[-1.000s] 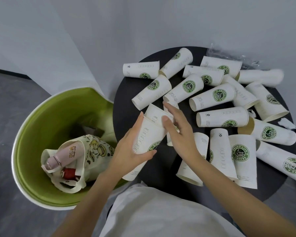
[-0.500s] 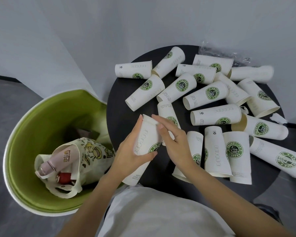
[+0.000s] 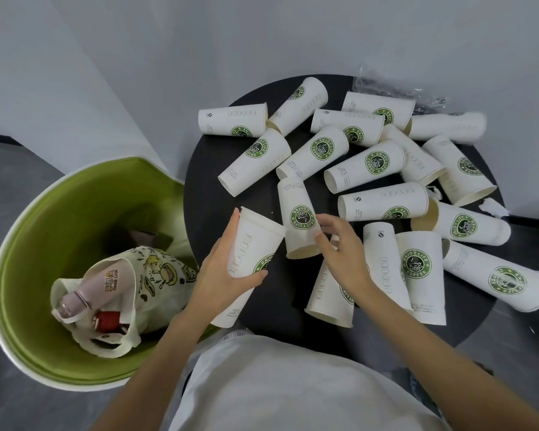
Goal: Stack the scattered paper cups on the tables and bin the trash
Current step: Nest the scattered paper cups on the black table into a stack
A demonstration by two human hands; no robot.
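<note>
Several white paper cups with green coffee logos lie scattered on their sides across a round black table (image 3: 206,194). My left hand (image 3: 221,275) grips a nested stack of cups (image 3: 255,241) tilted over the table's left front edge, base end pointing away from me. My right hand (image 3: 343,253) is off the stack, its fingers loosely spread. Its fingertips are at the right side of a single cup (image 3: 296,200) that lies with its mouth toward me. Torn paper scraps (image 3: 492,208) and crumpled clear plastic wrap (image 3: 386,91) sit among the cups at the back right.
A round green-lined tub (image 3: 59,213) stands left of the table, holding a printed tote bag (image 3: 156,275) with a pink bottle. Grey walls close in behind the table. More cups lie under my right forearm near the front edge.
My right hand finished pushing a cup into the stack, let go and moved right to the lying cup. My left hand kept hold of the stack.
</note>
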